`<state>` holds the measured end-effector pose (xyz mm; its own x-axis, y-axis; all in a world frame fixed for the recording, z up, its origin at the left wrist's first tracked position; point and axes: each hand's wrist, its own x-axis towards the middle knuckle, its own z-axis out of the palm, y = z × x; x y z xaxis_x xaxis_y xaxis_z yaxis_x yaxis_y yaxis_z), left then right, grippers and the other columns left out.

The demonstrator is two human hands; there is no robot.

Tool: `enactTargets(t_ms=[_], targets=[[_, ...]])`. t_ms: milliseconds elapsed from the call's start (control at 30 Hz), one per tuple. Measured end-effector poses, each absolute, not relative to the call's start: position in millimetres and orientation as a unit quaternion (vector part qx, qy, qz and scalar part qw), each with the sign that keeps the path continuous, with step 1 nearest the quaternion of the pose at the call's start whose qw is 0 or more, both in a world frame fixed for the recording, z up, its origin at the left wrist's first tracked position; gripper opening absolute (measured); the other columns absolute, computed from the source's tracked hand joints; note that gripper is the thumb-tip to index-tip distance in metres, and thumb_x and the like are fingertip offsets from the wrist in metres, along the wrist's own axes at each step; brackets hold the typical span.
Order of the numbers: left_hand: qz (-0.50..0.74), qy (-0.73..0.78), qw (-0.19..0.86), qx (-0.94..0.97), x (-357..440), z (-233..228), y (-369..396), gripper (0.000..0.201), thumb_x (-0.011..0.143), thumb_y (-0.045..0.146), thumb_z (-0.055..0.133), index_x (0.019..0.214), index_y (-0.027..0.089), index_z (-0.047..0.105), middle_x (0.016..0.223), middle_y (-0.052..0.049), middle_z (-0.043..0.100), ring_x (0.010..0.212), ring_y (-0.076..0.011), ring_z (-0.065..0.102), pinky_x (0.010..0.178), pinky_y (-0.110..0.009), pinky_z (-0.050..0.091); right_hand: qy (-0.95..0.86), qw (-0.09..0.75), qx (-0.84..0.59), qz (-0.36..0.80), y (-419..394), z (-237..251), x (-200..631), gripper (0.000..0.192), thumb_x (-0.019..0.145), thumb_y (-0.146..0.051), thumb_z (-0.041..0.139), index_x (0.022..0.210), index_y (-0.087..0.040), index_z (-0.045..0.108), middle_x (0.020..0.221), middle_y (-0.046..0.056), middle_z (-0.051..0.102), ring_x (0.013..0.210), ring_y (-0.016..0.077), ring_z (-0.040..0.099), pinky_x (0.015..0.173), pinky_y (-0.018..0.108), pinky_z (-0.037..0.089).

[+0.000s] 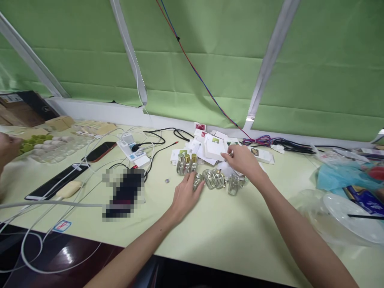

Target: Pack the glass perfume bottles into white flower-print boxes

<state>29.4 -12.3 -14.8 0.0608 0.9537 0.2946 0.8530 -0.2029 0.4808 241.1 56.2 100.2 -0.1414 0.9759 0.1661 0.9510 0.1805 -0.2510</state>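
Observation:
My left hand [184, 197] rests on the table with thumb and fingers closed around a small glass perfume bottle [197, 181]. Just behind it, several glass bottles with gold and silver tops [187, 165] stand close together. To its right, more clear bottles [213, 178] lie or lean in a row, with another glass bottle [233, 185] below my right wrist. My right hand [244, 161] is at the right edge of a small white box [213, 149], fingers drawn together. Something small and dark shows between them, but I cannot make it out. White cartons and papers [196, 146] are piled behind.
At the left are phones [103, 151], a power strip [132, 150], tangled white cables [87, 205] and an egg-type tray [51, 147]. Another person's hand [9, 149] is at the left edge. A white lid [351, 212] and plastic bags [342, 176] lie right.

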Motion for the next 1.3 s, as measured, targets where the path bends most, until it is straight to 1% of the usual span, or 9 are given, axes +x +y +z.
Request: enactTargets(t_ms=[100,300,400,467,567,833,1033,1200,1300], targets=[[0.252,0.642,0.089,0.718,34.7,-15.0,-9.0,0.045,0.102,0.055,0.035,0.124,0.018,0.050,0.118,-0.013,0.062,0.079,-0.0249,0.068,0.065,-0.036,0.051,-0.707,0.126,-0.694,0.052,32.7,89.7,267.9,0.023,0.098,-0.039,0.053,0.095,-0.020,0.065,0.096,0.012,0.073,0.099,0.0288,0.065,0.065,0.030,0.034],[0.230,0.673,0.091,0.697,43.0,-6.8,-6.8,0.049,0.102,0.059,0.028,0.124,0.018,0.044,0.124,-0.017,0.061,0.077,-0.0269,0.067,0.068,-0.039,0.049,-0.643,0.049,-0.755,0.121,8.0,56.6,311.8,0.019,0.095,-0.038,0.055,0.095,-0.021,0.063,0.100,0.014,0.070,0.100,0.0293,0.065,0.065,0.029,0.038],[0.245,0.676,0.121,0.685,43.7,-3.0,-12.9,0.047,0.101,0.055,0.032,0.127,0.017,0.041,0.100,-0.011,0.068,0.064,-0.0236,0.063,0.066,-0.037,0.046,-0.644,0.025,-0.750,0.146,6.8,42.1,319.6,0.016,0.094,-0.034,0.056,0.097,-0.019,0.063,0.103,0.015,0.069,0.100,0.0285,0.065,0.069,0.029,0.041],[0.255,0.673,0.135,0.681,43.3,-2.1,-18.0,0.043,0.099,0.049,0.041,0.129,0.017,0.039,0.079,-0.003,0.065,0.056,-0.0216,0.058,0.063,-0.034,0.043,-0.646,0.015,-0.745,0.164,6.8,34.0,320.3,0.015,0.092,-0.031,0.057,0.098,-0.018,0.063,0.106,0.015,0.068,0.099,0.0272,0.066,0.071,0.029,0.042],[0.270,0.662,0.147,0.683,42.7,-3.5,-23.4,0.045,0.093,0.037,0.052,0.132,0.018,0.038,0.069,0.002,0.057,0.055,-0.0203,0.055,0.059,-0.031,0.039,-0.653,0.004,-0.735,0.183,6.5,25.0,318.3,0.014,0.088,-0.026,0.061,0.097,-0.016,0.063,0.109,0.015,0.067,0.097,0.0250,0.066,0.072,0.028,0.043],[0.354,0.598,0.247,0.676,39.3,-13.2,-19.6,0.054,0.097,0.041,0.053,0.144,0.023,0.034,0.086,-0.002,0.062,0.070,-0.0194,0.060,0.063,-0.029,0.045,-0.672,0.044,-0.707,0.216,3.2,22.9,317.0,0.022,0.088,-0.018,0.056,0.107,-0.017,0.066,0.100,0.010,0.070,0.090,0.0193,0.067,0.070,0.025,0.043],[0.391,0.573,0.232,0.682,34.2,-23.3,-9.0,0.042,0.097,0.029,0.052,0.137,0.023,0.040,0.102,-0.007,0.067,0.071,-0.0178,0.062,0.071,-0.031,0.049,-0.672,0.052,-0.734,0.089,1.6,57.3,292.7,0.023,0.099,-0.024,0.045,0.112,-0.018,0.064,0.102,0.015,0.070,0.105,0.0284,0.065,0.071,0.030,0.040],[0.400,0.581,0.192,0.683,27.9,-21.1,-7.1,0.033,0.092,0.015,0.047,0.123,0.022,0.049,0.110,-0.008,0.067,0.067,-0.0157,0.061,0.068,-0.030,0.046,-0.788,0.157,-0.592,0.064,28.9,96.5,229.3,0.027,0.103,-0.022,0.040,0.118,-0.016,0.061,0.106,0.012,0.072,0.102,0.0243,0.066,0.082,0.031,0.042],[0.414,0.597,0.159,0.668,20.9,-17.7,-8.5,0.025,0.091,0.018,0.047,0.115,0.022,0.052,0.109,-0.006,0.067,0.062,-0.0142,0.057,0.067,-0.031,0.045,-0.858,0.144,-0.488,0.073,57.1,104.0,187.3,0.027,0.102,-0.023,0.046,0.124,-0.016,0.060,0.115,0.013,0.070,0.108,0.0232,0.064,0.086,0.029,0.043]])
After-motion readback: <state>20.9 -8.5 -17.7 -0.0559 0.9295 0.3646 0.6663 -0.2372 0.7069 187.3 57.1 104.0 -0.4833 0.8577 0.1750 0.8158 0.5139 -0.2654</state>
